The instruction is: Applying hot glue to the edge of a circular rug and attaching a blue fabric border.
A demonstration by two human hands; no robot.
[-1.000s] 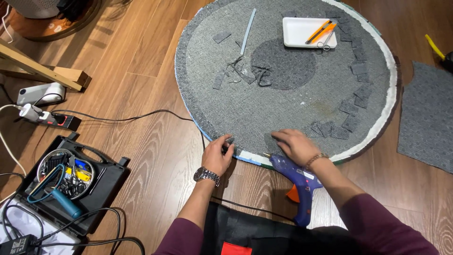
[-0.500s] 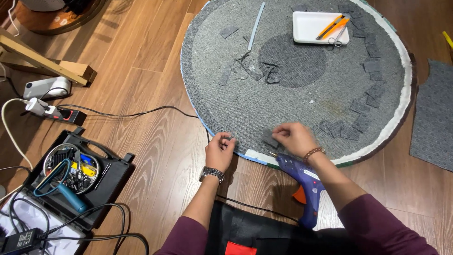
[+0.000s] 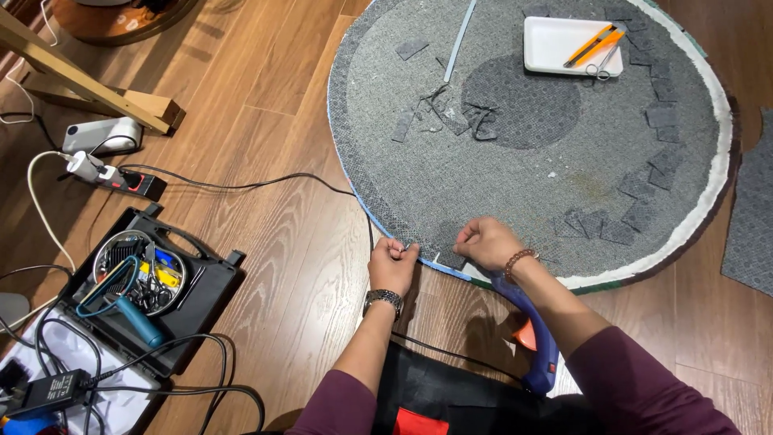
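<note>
A large round grey mat (image 3: 515,169) lies on the wooden floor, covered with grey fabric. My left hand (image 3: 392,264) pinches the fabric at the mat's near edge, fingers closed on it. My right hand (image 3: 485,242), with a bead bracelet at the wrist, grips a small grey fabric patch (image 3: 445,251) just right of it on the same edge. Several small grey fabric patches (image 3: 600,224) line the mat's right side. A blue glue gun (image 3: 535,338) lies on the floor under my right forearm.
A white tray (image 3: 572,45) with an orange knife and scissors sits at the mat's far side. An open black tool case (image 3: 141,283) with cables, a power strip (image 3: 121,177) and a wooden frame leg (image 3: 80,80) lie left. Another grey fabric piece (image 3: 753,225) lies at right.
The view has shifted, so the mat sits further right. Both hands have closed from flat pressing into pinching at the mat's edge, and have drawn closer together.
</note>
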